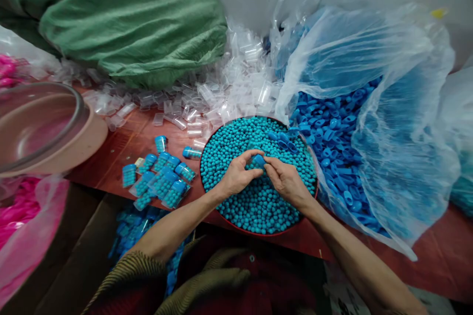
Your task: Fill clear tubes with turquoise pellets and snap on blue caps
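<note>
Over a round tub full of small turquoise beads, my two hands meet. My left hand is closed around a small clear bottle, mostly hidden by the fingers. At its end a blue cap is pinched by my right hand. Whether the cap is fully seated, I cannot tell. A few loose blue caps lie on the beads at the tub's far right. Left of the tub, several capped bottles filled with beads are heaped on the red table.
Behind the tub is a pile of clear bottles, beside a green cloth sack. An open plastic bag of blue caps stands right. Pinkish basins sit left, above a bag of pink pieces. More blue-capped bottles lie below the table edge.
</note>
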`<action>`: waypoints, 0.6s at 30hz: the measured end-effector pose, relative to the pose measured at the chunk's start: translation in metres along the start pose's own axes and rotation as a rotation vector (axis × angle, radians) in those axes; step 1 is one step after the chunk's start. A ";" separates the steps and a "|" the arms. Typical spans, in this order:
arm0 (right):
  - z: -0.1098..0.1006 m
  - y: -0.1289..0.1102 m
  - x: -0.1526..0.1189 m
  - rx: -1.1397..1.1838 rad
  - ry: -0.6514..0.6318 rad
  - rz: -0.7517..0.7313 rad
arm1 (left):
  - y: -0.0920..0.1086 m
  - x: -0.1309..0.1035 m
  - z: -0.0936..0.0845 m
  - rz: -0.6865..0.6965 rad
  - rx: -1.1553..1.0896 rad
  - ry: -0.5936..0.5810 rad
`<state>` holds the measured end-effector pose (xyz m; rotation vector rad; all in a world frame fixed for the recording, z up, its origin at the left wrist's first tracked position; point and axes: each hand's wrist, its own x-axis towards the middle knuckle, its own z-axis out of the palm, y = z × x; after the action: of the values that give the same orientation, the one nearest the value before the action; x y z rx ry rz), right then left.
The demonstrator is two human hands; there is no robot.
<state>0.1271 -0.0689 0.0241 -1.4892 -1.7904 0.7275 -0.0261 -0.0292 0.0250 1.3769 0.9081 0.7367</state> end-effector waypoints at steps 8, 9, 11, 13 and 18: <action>-0.031 0.005 0.005 0.464 -0.226 0.203 | 0.003 -0.003 -0.011 -0.057 0.014 -0.158; -0.034 0.004 0.006 0.562 -0.230 0.262 | 0.003 -0.003 -0.012 -0.069 0.002 -0.177; -0.032 0.000 0.009 0.694 -0.135 0.347 | 0.004 -0.004 -0.012 -0.083 -0.008 -0.176; -0.022 -0.004 0.011 0.730 0.026 0.389 | 0.005 -0.005 -0.011 -0.063 0.004 -0.146; -0.007 -0.014 0.012 0.828 0.187 0.347 | 0.009 -0.005 -0.012 -0.025 -0.032 -0.170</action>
<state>0.1227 -0.0600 0.0409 -1.2235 -0.8962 1.2591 -0.0385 -0.0272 0.0354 1.3750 0.7749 0.6031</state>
